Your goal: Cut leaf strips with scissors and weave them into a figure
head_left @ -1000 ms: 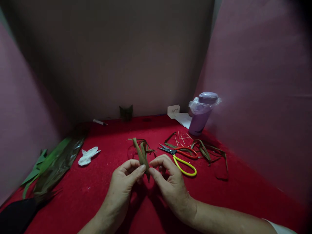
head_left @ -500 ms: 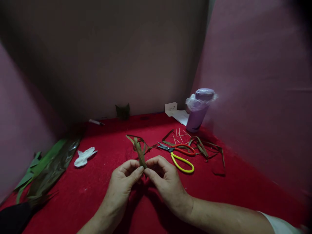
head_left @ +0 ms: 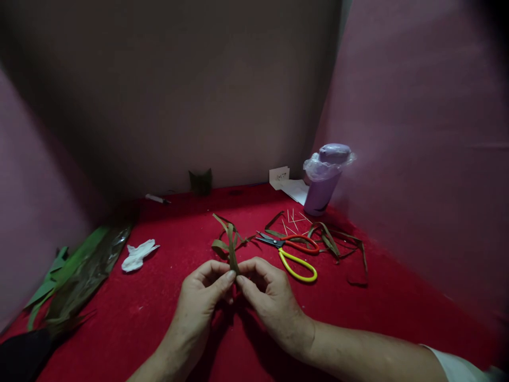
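My left hand (head_left: pixel 204 297) and my right hand (head_left: pixel 274 302) meet at the middle of the red tabletop, fingertips together. Between their thumbs and fingers both pinch a brownish-green leaf strip (head_left: pixel 232 249), whose long end stands up and curls over beyond the fingers. The gripped part of the strip is mostly hidden by the fingertips. Just past my right hand lie scissors (head_left: pixel 280 243), blades slightly apart, with one red and one yellow handle. Thin loose leaf strips (head_left: pixel 328 241) lie behind and right of the scissors.
Several toothpicks (head_left: pixel 292 220) are scattered behind the scissors. At the back right stands a purple tumbler (head_left: pixel 322 191) with plastic wrap, beside white papers (head_left: pixel 295 190). A crumpled tissue (head_left: pixel 139 255), long leaves (head_left: pixel 81 265) and a dark sleeve-like object (head_left: pixel 24 353) lie left. A small green leaf piece (head_left: pixel 201 182) stands at the back.
The leaf strip's free end has shifted slightly right and now shows a loop on its left side. Both hands keep nearly the same place and pinch.
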### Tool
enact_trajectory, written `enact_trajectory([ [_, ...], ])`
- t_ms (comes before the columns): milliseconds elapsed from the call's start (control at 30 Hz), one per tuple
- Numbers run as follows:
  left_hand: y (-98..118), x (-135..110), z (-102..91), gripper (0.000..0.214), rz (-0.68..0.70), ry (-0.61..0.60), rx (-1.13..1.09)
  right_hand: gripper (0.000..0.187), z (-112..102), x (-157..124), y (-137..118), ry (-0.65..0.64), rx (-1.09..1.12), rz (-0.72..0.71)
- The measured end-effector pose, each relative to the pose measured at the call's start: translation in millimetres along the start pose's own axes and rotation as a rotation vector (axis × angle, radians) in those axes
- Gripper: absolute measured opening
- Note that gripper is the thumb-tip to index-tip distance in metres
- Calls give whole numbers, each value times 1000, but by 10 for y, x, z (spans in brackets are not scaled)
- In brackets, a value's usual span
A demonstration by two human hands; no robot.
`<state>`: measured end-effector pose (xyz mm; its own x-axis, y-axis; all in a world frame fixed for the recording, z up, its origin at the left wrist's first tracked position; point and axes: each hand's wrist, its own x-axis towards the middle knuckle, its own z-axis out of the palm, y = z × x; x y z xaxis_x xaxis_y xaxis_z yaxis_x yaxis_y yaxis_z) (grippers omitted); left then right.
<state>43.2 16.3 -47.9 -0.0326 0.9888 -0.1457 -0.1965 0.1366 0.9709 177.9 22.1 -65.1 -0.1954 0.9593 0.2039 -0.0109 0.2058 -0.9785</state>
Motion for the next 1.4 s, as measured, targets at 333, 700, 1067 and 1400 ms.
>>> enact_trajectory([
  [333,48,-16,38,16,25,68,109,12,2,1,12,-48,76,47],
  [700,15,47,-41,20,-38,11,-69,13,-26,119,-55,-113,500,319],
  [1067,53,13,-10,10,-125,-307,-258,32,-89,134,-26,-322,812,469],
  [1400,71,15,9,19,-85,-145,-170,36,-39,144,30,-228,443,274],
])
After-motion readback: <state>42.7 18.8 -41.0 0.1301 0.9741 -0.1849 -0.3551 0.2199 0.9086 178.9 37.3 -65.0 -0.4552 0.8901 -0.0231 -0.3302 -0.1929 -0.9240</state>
